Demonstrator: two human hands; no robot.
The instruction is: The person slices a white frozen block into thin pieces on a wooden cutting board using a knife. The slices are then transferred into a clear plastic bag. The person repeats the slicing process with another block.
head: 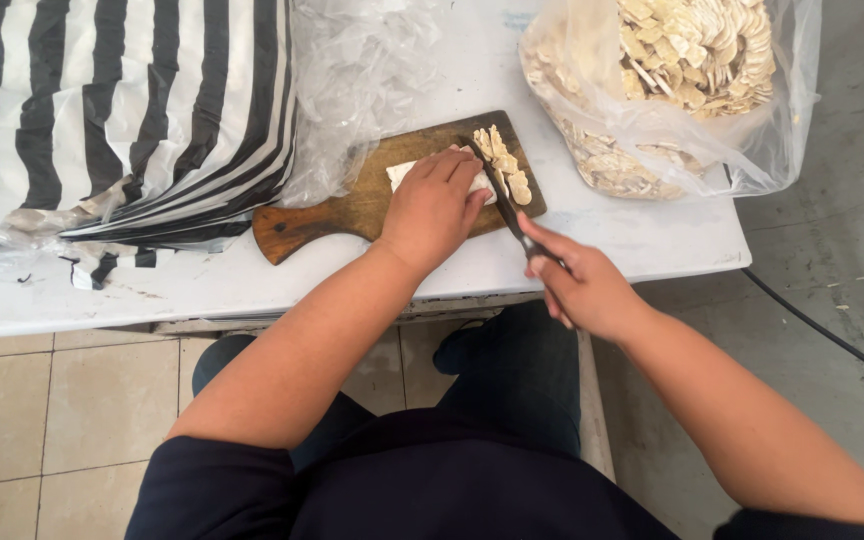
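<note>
Left hand (434, 205) lies flat, fingers together, pressing down on a pale block (402, 172) on the wooden cutting board (352, 205); only the block's left end shows from under the fingers. Beneath it all, the white counter (652, 240) carries the largest things — a black-and-white striped sheet (122, 110) heaped on its left part, and a big clear bag of pale slices (672, 80) at its right far corner. Crumpled clear plastic (362, 70) lies between them, just behind the board. Right hand (582, 290) hovers off the counter's near edge, fingers curled tight around the handle of a dark knife (507, 205) — its blade runs up across the board, just beside the left fingertips. A small row of cut slices (507, 165) rests on the board's right end, just past the blade.
</note>
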